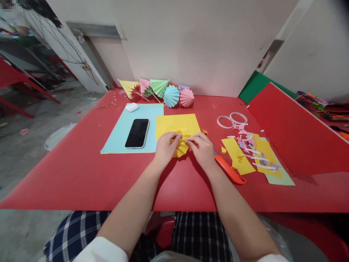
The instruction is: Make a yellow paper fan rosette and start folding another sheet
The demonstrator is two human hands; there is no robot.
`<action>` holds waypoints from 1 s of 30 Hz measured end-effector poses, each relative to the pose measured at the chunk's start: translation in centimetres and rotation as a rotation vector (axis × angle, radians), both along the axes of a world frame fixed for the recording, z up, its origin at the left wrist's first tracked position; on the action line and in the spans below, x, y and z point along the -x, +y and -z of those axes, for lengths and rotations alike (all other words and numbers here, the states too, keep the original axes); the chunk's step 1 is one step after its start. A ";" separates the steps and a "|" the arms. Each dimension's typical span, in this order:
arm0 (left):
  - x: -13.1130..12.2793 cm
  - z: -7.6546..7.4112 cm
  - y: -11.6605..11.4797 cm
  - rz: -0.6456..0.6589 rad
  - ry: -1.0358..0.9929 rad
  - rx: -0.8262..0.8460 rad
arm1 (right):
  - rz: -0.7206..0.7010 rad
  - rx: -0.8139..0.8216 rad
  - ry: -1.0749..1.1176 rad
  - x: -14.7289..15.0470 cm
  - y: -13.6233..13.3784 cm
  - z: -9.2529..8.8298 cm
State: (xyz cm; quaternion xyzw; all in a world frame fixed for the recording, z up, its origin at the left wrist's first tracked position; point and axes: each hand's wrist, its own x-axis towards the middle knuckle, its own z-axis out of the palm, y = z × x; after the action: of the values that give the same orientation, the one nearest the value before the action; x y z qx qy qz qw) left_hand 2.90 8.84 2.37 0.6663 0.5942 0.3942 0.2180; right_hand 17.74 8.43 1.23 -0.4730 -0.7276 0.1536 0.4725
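Between my two hands is a pleated yellow paper fan (181, 148), its folds spread into a scalloped round. My left hand (167, 144) pinches its left side between thumb and fingers. On the other side, my right hand (201, 146) pinches the paper's right edge. Behind the fan lies a flat yellow paper sheet (178, 123), partly overlapping a light blue sheet (114, 140). An orange-red cutter (229, 170) rests just right of my right wrist. Small yellow scraps (205, 132) lie beyond my right hand.
A phone (137, 133) and a white object (132, 107) lie on the blue sheet. Folded paper umbrellas (159, 88) stand against the wall. At right are two tape rings (238, 118), cut yellow paper (237, 154), curled strips and a leaning red board (302, 134).
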 end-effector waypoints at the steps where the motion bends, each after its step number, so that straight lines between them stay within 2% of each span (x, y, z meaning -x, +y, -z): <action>1: 0.0 0.0 0.0 0.001 -0.022 0.007 | -0.004 -0.006 -0.006 0.0 0.0 0.0; 6: 0.0 -0.2 0.0 -0.003 -0.136 0.059 | -0.012 0.003 0.003 0.1 0.1 0.1; 10: 0.1 -0.3 0.0 0.001 -0.199 0.084 | -0.015 0.068 0.147 0.2 -0.2 -0.6; 16: -0.1 -0.5 -0.2 -0.022 -0.178 0.054 | 0.072 0.185 0.326 0.0 -0.2 -1.4; 22: -0.3 -0.8 -0.5 0.030 -0.148 0.043 | -0.013 0.393 0.373 -0.1 0.1 -1.4; 30: -0.4 -0.9 -0.5 0.054 -0.159 0.077 | -0.061 0.460 0.505 -0.2 0.3 -1.2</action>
State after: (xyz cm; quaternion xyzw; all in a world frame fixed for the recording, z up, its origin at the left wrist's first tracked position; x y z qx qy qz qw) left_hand 3.28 8.30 3.31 0.6399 0.5717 0.4166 0.3003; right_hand 17.92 8.69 2.43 -0.4921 -0.5477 0.4401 0.5140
